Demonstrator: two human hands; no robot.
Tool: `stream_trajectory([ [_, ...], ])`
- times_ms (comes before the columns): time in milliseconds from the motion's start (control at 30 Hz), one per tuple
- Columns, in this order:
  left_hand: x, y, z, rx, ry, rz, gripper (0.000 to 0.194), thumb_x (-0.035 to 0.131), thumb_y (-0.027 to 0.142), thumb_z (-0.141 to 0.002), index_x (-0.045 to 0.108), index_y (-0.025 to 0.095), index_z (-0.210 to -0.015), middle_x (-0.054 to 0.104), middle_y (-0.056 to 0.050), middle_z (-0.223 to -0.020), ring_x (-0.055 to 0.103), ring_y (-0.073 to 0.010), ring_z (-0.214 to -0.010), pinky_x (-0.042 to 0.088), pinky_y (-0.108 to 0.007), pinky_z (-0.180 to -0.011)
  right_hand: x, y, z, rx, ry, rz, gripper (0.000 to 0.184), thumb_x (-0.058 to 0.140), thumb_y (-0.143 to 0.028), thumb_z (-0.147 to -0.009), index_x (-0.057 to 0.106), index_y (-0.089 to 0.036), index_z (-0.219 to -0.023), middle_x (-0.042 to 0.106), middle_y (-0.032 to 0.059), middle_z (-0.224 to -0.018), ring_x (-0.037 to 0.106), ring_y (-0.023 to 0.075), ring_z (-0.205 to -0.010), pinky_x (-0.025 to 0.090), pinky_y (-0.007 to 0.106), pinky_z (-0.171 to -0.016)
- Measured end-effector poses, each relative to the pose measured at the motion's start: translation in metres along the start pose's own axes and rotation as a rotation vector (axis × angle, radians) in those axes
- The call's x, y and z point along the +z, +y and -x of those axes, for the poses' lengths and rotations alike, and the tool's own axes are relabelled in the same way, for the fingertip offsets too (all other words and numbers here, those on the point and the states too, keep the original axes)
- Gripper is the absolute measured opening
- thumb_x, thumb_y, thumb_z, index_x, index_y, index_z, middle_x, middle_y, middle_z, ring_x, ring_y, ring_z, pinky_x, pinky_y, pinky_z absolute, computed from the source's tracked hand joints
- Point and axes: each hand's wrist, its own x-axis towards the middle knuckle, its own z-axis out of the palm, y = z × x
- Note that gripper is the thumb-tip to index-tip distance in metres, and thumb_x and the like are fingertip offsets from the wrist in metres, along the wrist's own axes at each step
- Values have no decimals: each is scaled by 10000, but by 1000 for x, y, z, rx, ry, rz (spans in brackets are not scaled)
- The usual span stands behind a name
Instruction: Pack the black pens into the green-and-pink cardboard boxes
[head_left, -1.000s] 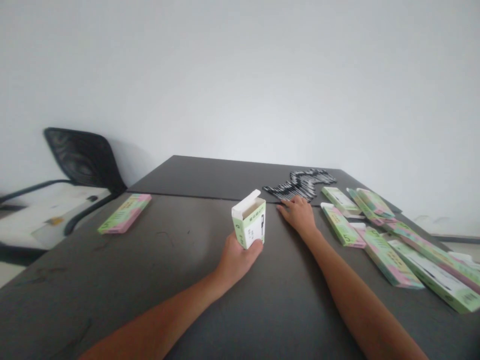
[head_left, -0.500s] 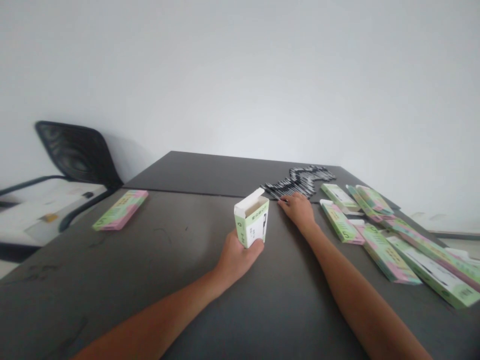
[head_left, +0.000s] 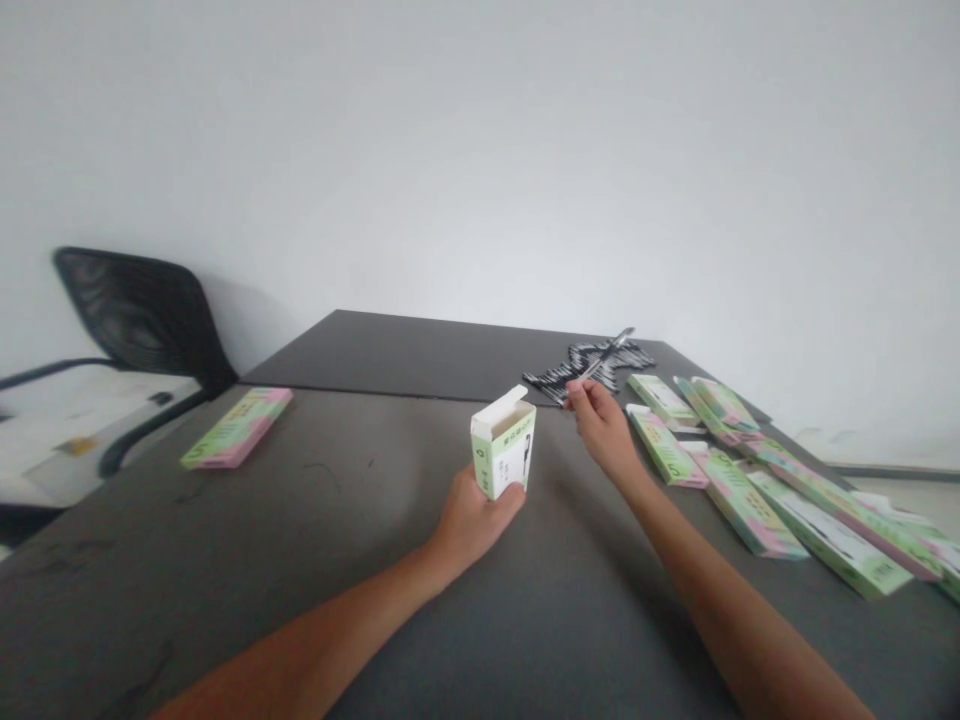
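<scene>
My left hand [head_left: 472,515] grips a small green and white box [head_left: 504,452] and holds it upright on the dark table [head_left: 315,500]; the box's top flap stands open. My right hand [head_left: 602,422] is raised a little above the table, just right of the box. Its fingers pinch a thin pen [head_left: 604,358] that points up and to the right. Behind that hand a pile of black and white pens [head_left: 585,365] lies on the table.
Several flat green and pink boxes [head_left: 750,470] lie in a row along the right side of the table. One more flat box [head_left: 236,428] lies alone at the left. A black mesh chair [head_left: 135,320] stands beyond the table's left edge, against a white wall.
My right hand lay on the pen pile; it has now lifted off with one pen pinched in its fingers. My left hand still holds the open box in place.
</scene>
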Motion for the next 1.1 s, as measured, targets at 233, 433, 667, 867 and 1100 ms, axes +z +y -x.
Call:
stream_trajectory([
  [233, 4, 1, 5, -15, -50, -41, 337, 665, 218, -779, 774, 139, -1088, 842, -108, -1106, 790, -293, -991, 625, -382, -877, -10, -67, 48, -72, 22, -457, 352, 570, -573, -1054, 641, -236, -1127, 714, -4, -869, 409, 75, -496, 365, 229, -463],
  [433, 4, 0, 6, 20, -71, -91, 238, 672, 180, -798, 741, 155, -1025, 804, -65, -977, 738, -233, -881, 585, -326, -826, -8, -82, 81, -143, -37, -486, 227, 664, -445, -1040, 736, -244, -1118, 721, -1, -854, 431, 71, -507, 350, 225, -449],
  [667, 7, -2, 13, 62, -120, -122, 222, 657, 141, -816, 732, 157, -1024, 791, -55, -974, 726, -220, -878, 576, -320, -833, -15, -81, 83, -295, 50, -257, 91, 710, -315, -1018, 791, -276, -1034, 762, 11, -976, 516, 108, -637, 427, 284, -596],
  [867, 9, -1, 19, 43, -145, -71, 219, 653, 132, -827, 722, 172, -1030, 794, -48, -986, 729, -223, -893, 575, -313, -826, -20, -85, 84, -473, 85, -62, 67, 777, -275, -956, 795, -243, -900, 743, 10, -782, 509, 120, -584, 417, 285, -536],
  [1100, 11, 0, 24, 16, -185, -59, 165, 663, 164, -842, 702, 183, -1002, 788, -40, -946, 730, -222, -856, 566, -296, -765, -19, -87, 84, -566, 45, 6, 96, 761, -258, -937, 807, -227, -859, 732, 22, -752, 482, 103, -498, 350, 283, -448],
])
